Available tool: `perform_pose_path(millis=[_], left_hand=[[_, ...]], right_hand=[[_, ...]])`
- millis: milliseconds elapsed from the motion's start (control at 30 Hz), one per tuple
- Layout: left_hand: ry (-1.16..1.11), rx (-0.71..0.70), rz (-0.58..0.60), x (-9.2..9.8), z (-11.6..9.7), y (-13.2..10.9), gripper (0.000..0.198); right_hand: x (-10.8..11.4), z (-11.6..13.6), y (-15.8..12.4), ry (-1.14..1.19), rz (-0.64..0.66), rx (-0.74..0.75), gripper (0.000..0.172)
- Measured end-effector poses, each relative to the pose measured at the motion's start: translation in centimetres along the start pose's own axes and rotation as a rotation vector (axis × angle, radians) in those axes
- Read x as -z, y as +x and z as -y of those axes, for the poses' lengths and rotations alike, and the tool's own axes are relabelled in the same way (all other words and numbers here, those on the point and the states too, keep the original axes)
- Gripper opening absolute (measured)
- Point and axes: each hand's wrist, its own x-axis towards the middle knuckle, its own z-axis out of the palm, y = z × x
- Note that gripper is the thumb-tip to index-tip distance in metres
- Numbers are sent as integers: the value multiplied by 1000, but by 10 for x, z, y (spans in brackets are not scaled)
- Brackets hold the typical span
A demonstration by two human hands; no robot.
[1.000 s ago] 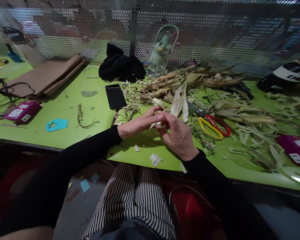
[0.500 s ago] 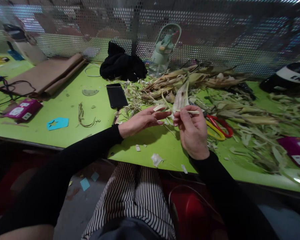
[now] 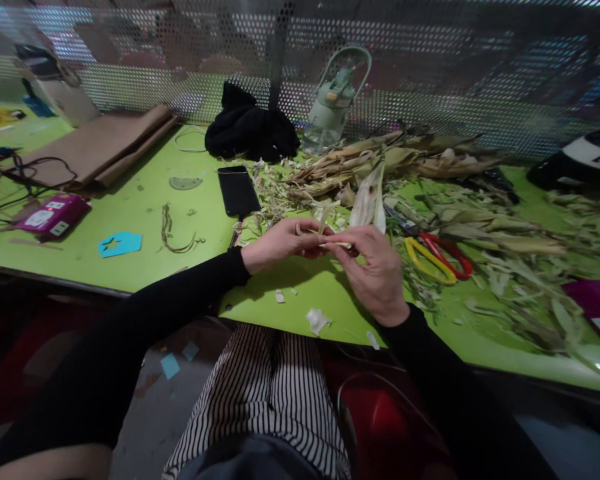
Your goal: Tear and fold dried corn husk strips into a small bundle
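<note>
A narrow, pale corn husk strip [image 3: 341, 245] is pinched between both hands, just above the front part of the green table. My left hand [image 3: 286, 241] is closed on its left end, and a thin curl of husk rises by those fingers. The fingers of my right hand [image 3: 377, 273] are closed on the strip too, their tips close to the left ones. Directly behind the right hand is a broad pale husk piece [image 3: 367, 200] with brownish marks; its lower edge is hidden. Scissors [image 3: 437, 257] with red and yellow handles lie to the right.
Dried husks [image 3: 420, 157] and shreds are heaped behind and right of the hands. A phone [image 3: 238, 191], black cloth [image 3: 253, 130] and green bottle [image 3: 327, 110] stand or lie further back. A blue tag [image 3: 120, 245] and purple box [image 3: 55, 217] are leftward.
Both hands have come together: the left fingers, spread before, now pinch the strip. My right hand has shifted left and turned inward, still gripping it.
</note>
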Motion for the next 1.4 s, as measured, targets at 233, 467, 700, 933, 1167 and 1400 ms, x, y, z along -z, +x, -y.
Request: perform_pose_path(millis=[233,467,700,933,1167,1400], left_hand=[[-23,-1,110,-7,-11,-9,18],[53,-48,-31,-7,-10,-7,37],[228,-112,-54,-9,-10,-7,30],[148,-65,-40,-9,-15,-10,21],[65,-29,-249,-7,-13,-4,11],[413,-109,-80,-6,-5,-5,16]], right_hand=[[2,-3,0,21,-99,-244,21],[1,0,-1,275,5,-443,30],[-1,-4,1,433,31,-512,38],[-3,-5,2,494,45,-511,36],[-2,-2,-1,-57,66,-132,19],[0,-4,-2,-259,-14,60,5]])
